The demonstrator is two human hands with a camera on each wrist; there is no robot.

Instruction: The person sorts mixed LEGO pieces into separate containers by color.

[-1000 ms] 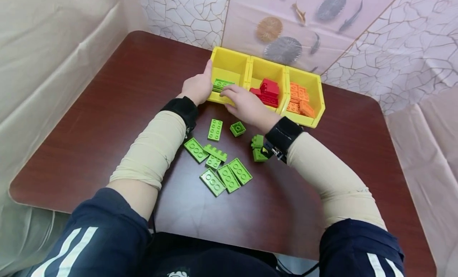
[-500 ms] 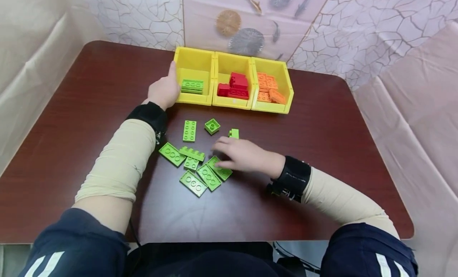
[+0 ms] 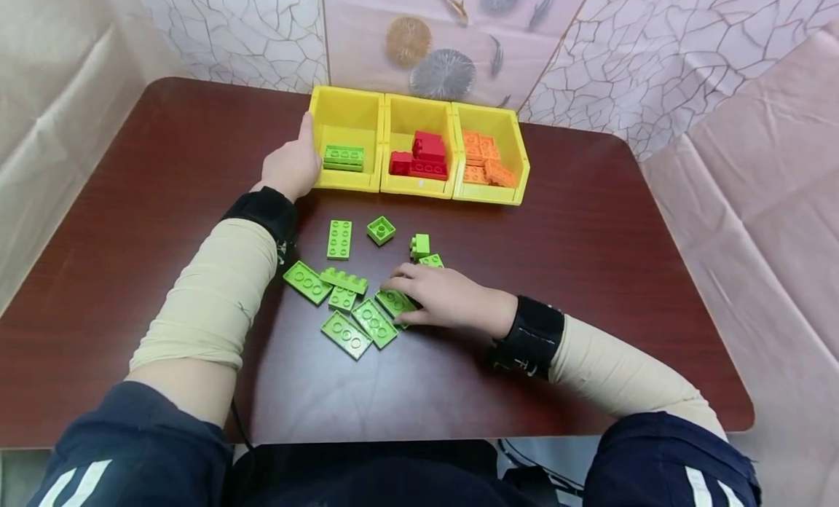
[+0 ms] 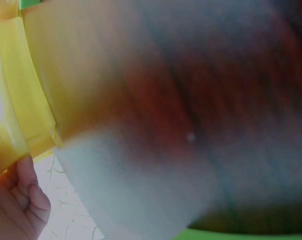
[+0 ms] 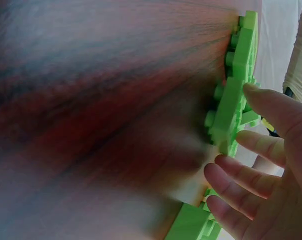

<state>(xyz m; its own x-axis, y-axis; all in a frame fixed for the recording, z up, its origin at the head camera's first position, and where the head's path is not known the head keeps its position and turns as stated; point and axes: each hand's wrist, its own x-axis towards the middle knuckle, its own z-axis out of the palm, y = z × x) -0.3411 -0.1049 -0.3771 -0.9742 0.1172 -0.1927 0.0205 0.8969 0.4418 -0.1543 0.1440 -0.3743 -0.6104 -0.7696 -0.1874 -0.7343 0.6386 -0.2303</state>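
My left hand (image 3: 291, 164) holds the left side of the yellow three-part bin (image 3: 416, 188), one finger stretched along its outer wall. In the left wrist view, curled fingers (image 4: 28, 182) meet the bin's corner. Over the table, my right hand (image 3: 446, 297) has thumb and fingers at opposite edges of a studs-down green building brick (image 3: 393, 304). The right wrist view has the thumb touching this green brick (image 5: 228, 112), the other fingers spread below it. Another green brick (image 3: 431, 261) is partly hidden behind the right hand.
Several loose green bricks (image 3: 339, 239) lie around the right hand, some studs-up, some studs-down. The bin's compartments hold green bricks (image 3: 344, 157), red bricks (image 3: 429, 146) and orange bricks (image 3: 478, 148). A patterned wall covering (image 3: 452, 33) rises behind the brown table (image 3: 590, 237).
My right hand has left the bin's green compartment and come down toward the near bricks, closing in on one. My left hand stays at the bin. The head view has shifted right.
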